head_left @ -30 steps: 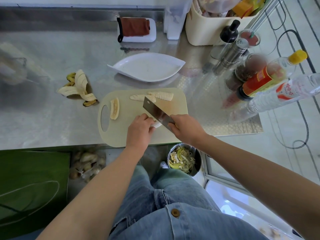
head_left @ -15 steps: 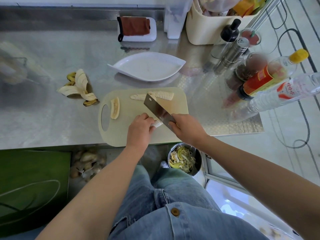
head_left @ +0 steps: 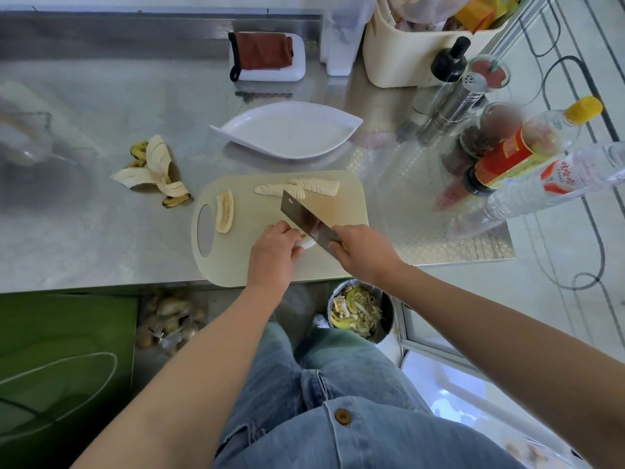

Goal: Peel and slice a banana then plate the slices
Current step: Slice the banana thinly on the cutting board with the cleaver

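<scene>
A peeled banana piece (head_left: 306, 243) is pinned to the cutting board (head_left: 267, 262) near the centre of the frame by the left hand (head_left: 274, 255), whose fingers are curled down over it so that only a pale end shows at the fingertips. The right hand (head_left: 367, 253) is closed around the handle of a cleaver (head_left: 306, 220); the handle itself is hidden inside the fist. The blade is angled up and to the left, with its edge set against the exposed end of the piece, just beside the left fingertips.

Two rows of cut slices (head_left: 297, 189) lie fanned along the upper edge of the board, and a lengthwise half of banana (head_left: 224, 211) rests beside the board's handle slot at its left end. The white leaf-shaped plate (head_left: 287, 130) stands just above the board and is bare — nothing has been plated yet. The discarded peel (head_left: 154, 170) lies on the steel counter (head_left: 84, 231) to the left of the board.

Slicing is judged to be partly done, with the held piece and the half still to be cut. The flesh is soft, light and somewhat slick — it will probably bruise or smear under a hard pinch and may skid under the blade. It is best steadied from above with light pressure, the fingertips tucked back from the edge. The thin slices are likely to cling together and break if pinched, so they may be better lifted in a group on the flat of the blade.
</scene>
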A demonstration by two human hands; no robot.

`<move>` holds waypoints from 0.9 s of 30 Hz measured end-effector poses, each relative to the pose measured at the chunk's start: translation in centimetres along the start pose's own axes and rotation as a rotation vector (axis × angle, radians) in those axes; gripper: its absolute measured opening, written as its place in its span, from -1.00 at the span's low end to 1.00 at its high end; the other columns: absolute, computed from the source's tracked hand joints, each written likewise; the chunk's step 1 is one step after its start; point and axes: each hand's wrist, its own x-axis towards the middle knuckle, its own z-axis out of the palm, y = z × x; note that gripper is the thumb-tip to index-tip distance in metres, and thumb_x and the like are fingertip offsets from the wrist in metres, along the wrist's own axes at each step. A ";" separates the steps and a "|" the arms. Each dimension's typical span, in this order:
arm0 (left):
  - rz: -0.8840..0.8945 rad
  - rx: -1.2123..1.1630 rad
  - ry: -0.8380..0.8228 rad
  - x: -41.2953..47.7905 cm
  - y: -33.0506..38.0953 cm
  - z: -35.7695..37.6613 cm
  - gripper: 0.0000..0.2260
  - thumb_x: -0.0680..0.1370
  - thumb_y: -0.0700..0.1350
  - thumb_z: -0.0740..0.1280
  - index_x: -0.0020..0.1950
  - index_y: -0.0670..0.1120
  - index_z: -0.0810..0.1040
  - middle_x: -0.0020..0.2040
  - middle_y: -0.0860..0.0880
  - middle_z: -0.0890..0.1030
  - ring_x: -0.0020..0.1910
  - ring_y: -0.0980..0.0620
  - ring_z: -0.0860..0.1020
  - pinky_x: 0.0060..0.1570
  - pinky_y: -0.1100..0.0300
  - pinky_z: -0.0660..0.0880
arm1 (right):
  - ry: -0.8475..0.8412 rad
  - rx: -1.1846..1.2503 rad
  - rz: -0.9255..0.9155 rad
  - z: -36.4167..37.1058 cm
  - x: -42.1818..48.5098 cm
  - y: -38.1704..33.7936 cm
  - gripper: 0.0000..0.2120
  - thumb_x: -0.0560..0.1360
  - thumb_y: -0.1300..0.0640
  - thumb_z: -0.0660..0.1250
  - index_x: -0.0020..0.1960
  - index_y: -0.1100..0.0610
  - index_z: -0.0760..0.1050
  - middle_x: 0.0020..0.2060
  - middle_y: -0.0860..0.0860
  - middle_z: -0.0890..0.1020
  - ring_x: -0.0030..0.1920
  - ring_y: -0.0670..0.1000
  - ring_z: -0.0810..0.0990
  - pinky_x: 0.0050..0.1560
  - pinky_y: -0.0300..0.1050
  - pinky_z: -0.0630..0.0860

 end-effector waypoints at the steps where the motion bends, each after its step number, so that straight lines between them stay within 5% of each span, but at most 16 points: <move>1: 0.000 -0.001 0.001 0.0 0.0 0.0 -0.91 0.42 -0.24 0.46 -0.10 -0.15 0.61 -0.09 -0.08 0.57 -0.13 -0.09 0.49 -0.22 0.07 0.45 | -0.008 -0.012 0.007 0.2 -0.1 0.1 -0.82 0.59 0.09 0.14 -0.07 0.17 0.43 -0.21 0.08 0.56 -0.25 0.09 0.49 -0.28 -0.10 0.37; 15: 0.007 -0.010 0.009 -0.1 0.2 -0.1 -0.91 0.42 -0.26 0.45 -0.10 -0.17 0.61 -0.10 -0.09 0.57 -0.14 -0.10 0.50 -0.23 0.06 0.45 | 0.012 0.027 -0.016 -0.3 0.0 0.0 -0.81 0.58 0.08 0.15 -0.12 0.16 0.42 -0.24 0.08 0.57 -0.24 0.11 0.51 -0.26 -0.02 0.47; 22: -0.005 -0.014 0.008 0.0 0.2 -0.1 -0.92 0.42 -0.26 0.45 -0.13 -0.16 0.61 -0.11 -0.09 0.56 -0.14 -0.11 0.49 -0.25 0.05 0.43 | -0.005 -0.015 0.007 0.0 -0.1 -0.2 -0.83 0.59 0.10 0.14 -0.09 0.17 0.43 -0.25 0.05 0.51 -0.27 0.08 0.44 -0.30 -0.12 0.29; 27: -0.001 -0.023 0.015 -0.1 0.2 -0.1 -0.92 0.42 -0.25 0.46 -0.11 -0.16 0.62 -0.11 -0.08 0.57 -0.14 -0.09 0.49 -0.23 0.05 0.47 | -0.015 -0.010 0.036 0.9 -0.2 0.1 -0.82 0.59 0.09 0.14 -0.07 0.17 0.43 -0.21 0.10 0.57 -0.25 0.12 0.50 -0.29 -0.10 0.36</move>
